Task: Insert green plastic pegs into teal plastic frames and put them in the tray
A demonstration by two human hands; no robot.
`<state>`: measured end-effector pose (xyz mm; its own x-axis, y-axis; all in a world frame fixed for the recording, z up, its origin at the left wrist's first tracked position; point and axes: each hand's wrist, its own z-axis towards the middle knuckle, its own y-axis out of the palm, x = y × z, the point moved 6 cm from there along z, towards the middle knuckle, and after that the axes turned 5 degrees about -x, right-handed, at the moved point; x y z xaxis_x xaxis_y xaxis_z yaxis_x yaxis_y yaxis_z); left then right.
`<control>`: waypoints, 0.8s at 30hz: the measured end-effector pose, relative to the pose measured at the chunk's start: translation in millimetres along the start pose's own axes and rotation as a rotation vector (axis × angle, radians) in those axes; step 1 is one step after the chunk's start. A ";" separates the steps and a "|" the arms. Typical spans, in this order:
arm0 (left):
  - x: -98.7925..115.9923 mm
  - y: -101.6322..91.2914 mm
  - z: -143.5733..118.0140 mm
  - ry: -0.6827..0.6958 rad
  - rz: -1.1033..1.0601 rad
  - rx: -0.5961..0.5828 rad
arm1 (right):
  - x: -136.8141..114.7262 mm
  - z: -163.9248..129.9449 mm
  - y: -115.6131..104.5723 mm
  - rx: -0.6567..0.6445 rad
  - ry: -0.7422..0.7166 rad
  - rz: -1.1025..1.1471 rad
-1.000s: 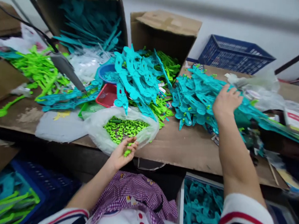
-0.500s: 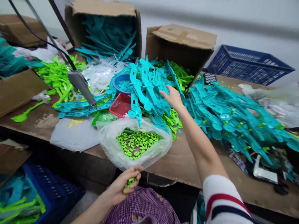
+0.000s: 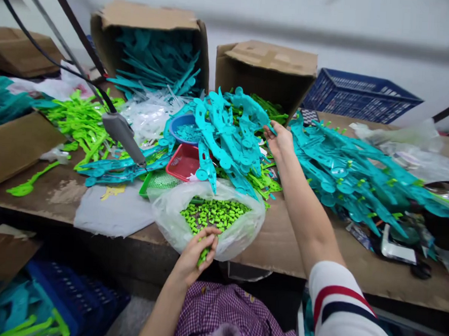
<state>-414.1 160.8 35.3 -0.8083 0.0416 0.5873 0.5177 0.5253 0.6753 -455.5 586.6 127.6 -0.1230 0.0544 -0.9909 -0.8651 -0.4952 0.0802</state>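
Note:
My left hand [image 3: 197,255] is closed around a few small green plastic pieces at the front lip of a clear plastic bag [image 3: 175,221] full of the same green pieces [image 3: 216,213]. My right hand [image 3: 280,140] reaches across the wooden table [image 3: 281,237] and grips a teal plastic part at the right side of the middle heap of teal parts [image 3: 230,138]. A second, larger heap of teal parts with green pieces fitted [image 3: 346,170] lies to the right of that hand.
Two open cardboard boxes [image 3: 152,42] [image 3: 266,71] stand at the back; the left one holds teal parts. A hanging grey tool [image 3: 124,131], red tray [image 3: 185,160], blue bowl [image 3: 183,127], lime green parts [image 3: 81,121] and blue crate [image 3: 360,95] surround them. Blue crates sit under the table.
My right hand left the right-hand teal heap, moved left to the middle heap and took hold of a part. My left hand closed on green pieces and rose to the bag's lip.

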 end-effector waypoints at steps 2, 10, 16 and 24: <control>7.9 16.3 23.7 0.032 -0.097 -0.043 | 2.6 -29.9 -10.1 -0.056 0.074 0.222; -18.9 37.1 34.8 -0.068 -0.344 -0.090 | 0.6 -152.7 -22.2 -0.217 0.181 0.441; -59.6 32.6 -19.5 -0.322 -0.356 -0.091 | 24.2 -270.6 -207.3 0.038 0.255 0.022; -119.5 47.0 -16.5 -0.595 -0.277 0.114 | 6.1 -456.4 -458.1 0.382 0.627 -0.493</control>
<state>-288.5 166.4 4.2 -0.9411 0.3366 0.0306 0.2621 0.6694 0.6951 162.0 418.1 35.6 0.4993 -0.3559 -0.7899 -0.8664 -0.2117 -0.4522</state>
